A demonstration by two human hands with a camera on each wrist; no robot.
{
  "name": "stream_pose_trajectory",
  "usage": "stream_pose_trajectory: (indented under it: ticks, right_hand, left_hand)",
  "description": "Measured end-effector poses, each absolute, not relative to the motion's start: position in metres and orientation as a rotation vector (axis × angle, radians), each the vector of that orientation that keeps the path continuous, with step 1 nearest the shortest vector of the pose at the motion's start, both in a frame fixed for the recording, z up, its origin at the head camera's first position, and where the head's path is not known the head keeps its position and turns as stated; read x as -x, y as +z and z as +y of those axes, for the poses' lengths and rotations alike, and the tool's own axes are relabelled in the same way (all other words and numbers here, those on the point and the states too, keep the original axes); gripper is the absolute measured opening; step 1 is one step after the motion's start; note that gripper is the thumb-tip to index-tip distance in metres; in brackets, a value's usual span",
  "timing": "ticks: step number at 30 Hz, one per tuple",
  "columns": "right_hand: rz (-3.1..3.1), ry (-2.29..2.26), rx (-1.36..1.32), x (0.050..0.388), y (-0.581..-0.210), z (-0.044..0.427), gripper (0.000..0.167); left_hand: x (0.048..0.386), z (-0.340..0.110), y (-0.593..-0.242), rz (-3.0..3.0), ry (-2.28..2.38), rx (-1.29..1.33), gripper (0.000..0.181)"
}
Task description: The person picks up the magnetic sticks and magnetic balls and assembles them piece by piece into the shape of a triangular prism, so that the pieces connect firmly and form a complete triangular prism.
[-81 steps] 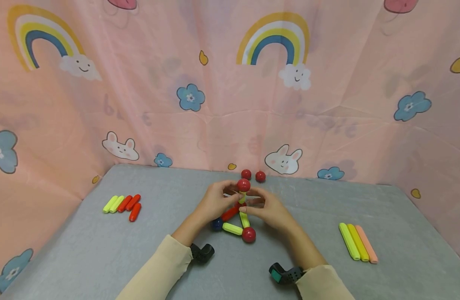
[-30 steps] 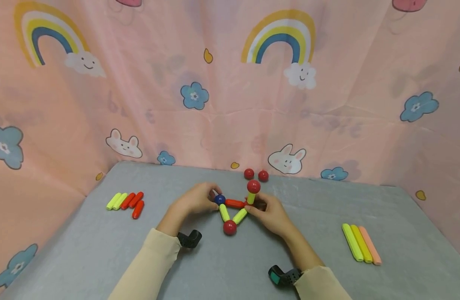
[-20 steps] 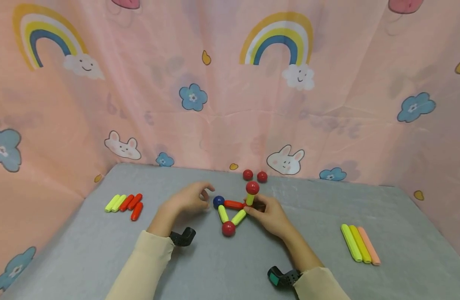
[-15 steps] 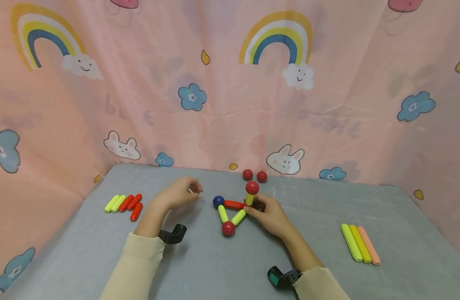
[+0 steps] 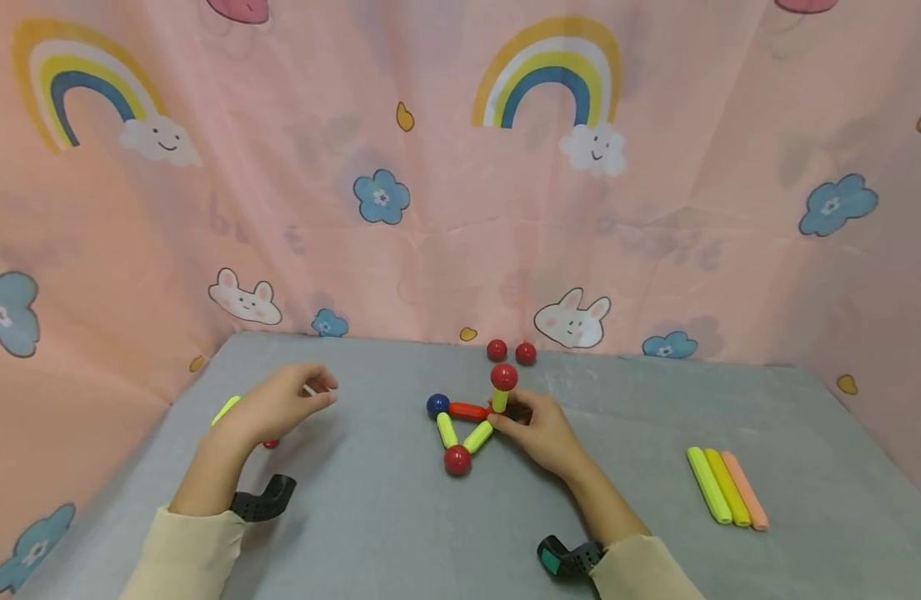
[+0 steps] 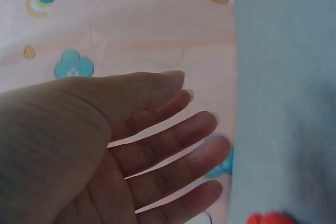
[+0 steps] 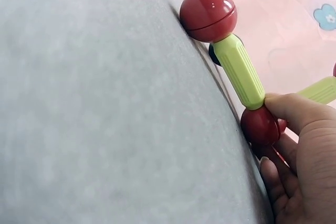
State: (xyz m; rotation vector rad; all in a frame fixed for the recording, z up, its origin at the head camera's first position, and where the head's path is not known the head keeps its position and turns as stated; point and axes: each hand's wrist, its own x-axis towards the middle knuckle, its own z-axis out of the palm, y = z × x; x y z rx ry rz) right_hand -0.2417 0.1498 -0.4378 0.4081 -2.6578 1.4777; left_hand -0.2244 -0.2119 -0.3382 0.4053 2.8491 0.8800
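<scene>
On the grey table lies a triangle of magnetic sticks and balls: a blue ball point(image 5: 437, 406), a front red ball point(image 5: 457, 460), a red stick point(image 5: 468, 411) and two yellow-green sticks point(image 5: 447, 429). At its right corner my right hand point(image 5: 543, 429) pinches a red ball point(image 7: 260, 126), largely covered in the head view. From that corner rises another yellow-green stick point(image 5: 501, 401), topped by a red ball point(image 5: 503, 377). My left hand point(image 5: 276, 404) hovers at the left over short sticks, its fingers loose and holding nothing, as the left wrist view confirms.
Two loose red balls point(image 5: 497, 350) sit at the back edge by the pink curtain. Long green, yellow point(image 5: 727, 487) and peach sticks lie side by side at right. Short sticks at left, one yellow-green point(image 5: 226, 409) and one red point(image 5: 271, 443), peek out around the left hand.
The structure was turned and set with the blue ball at left. My left hand then let go of the blue ball and moved left. The right hand keeps its hold on the corner.
</scene>
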Motion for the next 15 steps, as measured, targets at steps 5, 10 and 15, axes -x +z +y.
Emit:
stream_pose_trajectory:
  ticks: [5,10,15]
  right_hand:
    - [-2.667,1.446,-0.384,0.239,-0.438,0.151,0.02]
    - [-2.681,1.438,-0.374,0.239,-0.439,0.15,0.022]
    - [-2.672,1.457,-0.365,0.24,-0.439,0.148,0.022]
  left_hand:
    - [0.213,-0.239,-0.352,2.922,0.911,-0.265,0.025]
    - [0.211,-0.249,-0.361,3.006,0.819,-0.169,0.026]
    - [0.21,-0.255,-0.362,3.06,0.716,-0.07,0.03]
